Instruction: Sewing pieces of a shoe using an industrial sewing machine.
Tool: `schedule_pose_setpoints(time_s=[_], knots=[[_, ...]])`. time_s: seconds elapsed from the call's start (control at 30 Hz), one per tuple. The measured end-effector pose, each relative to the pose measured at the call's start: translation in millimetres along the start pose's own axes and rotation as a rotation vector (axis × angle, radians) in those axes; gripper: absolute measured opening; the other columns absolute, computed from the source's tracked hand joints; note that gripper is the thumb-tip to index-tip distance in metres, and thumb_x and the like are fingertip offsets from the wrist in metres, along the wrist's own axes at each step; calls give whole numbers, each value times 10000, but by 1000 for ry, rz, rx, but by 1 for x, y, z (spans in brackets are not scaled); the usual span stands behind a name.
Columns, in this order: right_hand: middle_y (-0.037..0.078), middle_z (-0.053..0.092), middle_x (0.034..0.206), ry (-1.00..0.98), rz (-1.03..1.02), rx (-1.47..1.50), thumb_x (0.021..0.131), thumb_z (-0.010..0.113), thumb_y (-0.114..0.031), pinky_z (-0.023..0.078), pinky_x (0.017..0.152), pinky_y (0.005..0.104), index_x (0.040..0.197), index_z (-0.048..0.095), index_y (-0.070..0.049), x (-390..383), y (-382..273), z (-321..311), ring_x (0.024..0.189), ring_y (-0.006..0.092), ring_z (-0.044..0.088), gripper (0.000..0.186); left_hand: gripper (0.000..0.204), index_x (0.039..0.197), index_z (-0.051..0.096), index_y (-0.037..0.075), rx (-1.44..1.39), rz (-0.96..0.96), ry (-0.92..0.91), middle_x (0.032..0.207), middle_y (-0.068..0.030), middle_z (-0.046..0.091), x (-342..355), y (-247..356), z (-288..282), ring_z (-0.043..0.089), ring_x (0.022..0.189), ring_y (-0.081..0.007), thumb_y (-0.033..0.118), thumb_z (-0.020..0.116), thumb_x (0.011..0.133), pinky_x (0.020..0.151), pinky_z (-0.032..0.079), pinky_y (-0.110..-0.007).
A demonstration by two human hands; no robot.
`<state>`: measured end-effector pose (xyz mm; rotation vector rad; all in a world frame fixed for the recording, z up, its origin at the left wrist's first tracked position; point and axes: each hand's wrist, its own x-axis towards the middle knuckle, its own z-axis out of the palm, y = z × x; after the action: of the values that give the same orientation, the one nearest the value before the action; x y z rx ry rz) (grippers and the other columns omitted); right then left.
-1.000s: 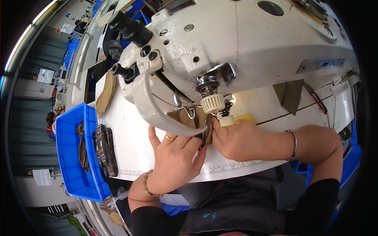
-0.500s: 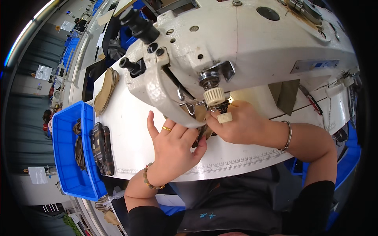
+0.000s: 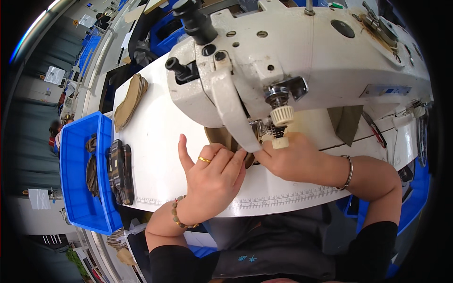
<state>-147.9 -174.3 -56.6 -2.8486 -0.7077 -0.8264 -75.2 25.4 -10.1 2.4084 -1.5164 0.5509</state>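
Note:
A brown fabric piece (image 3: 215, 136) lies under the head of a white sewing machine (image 3: 283, 52), its curved edge showing left of the needle area. My left hand (image 3: 212, 177) pinches its near edge, with the little finger raised and a gold ring on another finger. Close beside it, my right hand (image 3: 295, 160) has its fingertips closed together at the fabric beside the presser foot. The machine's front cover and tension knob (image 3: 281, 114) partly hide those fingertips and the stitching spot.
On the white table (image 3: 165, 165) lie stacked brown fabric pieces (image 3: 131, 101), folded plaid fabric (image 3: 121, 172), an olive fabric piece (image 3: 346, 123) and a red-and-black cutter-like tool (image 3: 374, 128). A blue bin (image 3: 80, 207) holding brown pieces stands at the left edge.
The view has shifted, so the machine sits farther right. More brown fabric shows left of the machine head. My left thumb, stretched out before, is now tucked under the fingers.

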Motion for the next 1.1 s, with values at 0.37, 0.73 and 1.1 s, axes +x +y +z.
schedule_pose_setpoints(time_s=[0.37, 0.73, 1.1], knots=[[22, 523, 586, -132, -70, -66, 693, 628, -122, 396, 416, 289, 901, 704, 71, -13, -36, -15, 470, 120, 521, 294, 239, 911, 740, 144, -190, 95, -59, 803, 55, 568, 0, 3, 22, 594, 875, -176, 98, 800, 684, 1078, 242, -597], [7, 466, 537, -255, -68, 25, 685, 620, -124, 378, 423, 269, 767, 655, 22, -9, -34, -27, 435, 109, 479, 171, 281, 914, 731, 142, -198, 131, -56, 854, 35, 570, 0, 4, 30, 586, 947, -195, 82, 785, 645, 1016, 257, -586], [12, 531, 519, -153, 36, -86, 682, 661, -129, 414, 401, 305, 768, 653, -7, -4, -26, 0, 455, 136, 563, 150, 219, 887, 730, 126, -232, 78, -10, 850, 16, 602, 18, -14, 44, 586, 875, -216, 47, 759, 684, 869, 318, -499]])
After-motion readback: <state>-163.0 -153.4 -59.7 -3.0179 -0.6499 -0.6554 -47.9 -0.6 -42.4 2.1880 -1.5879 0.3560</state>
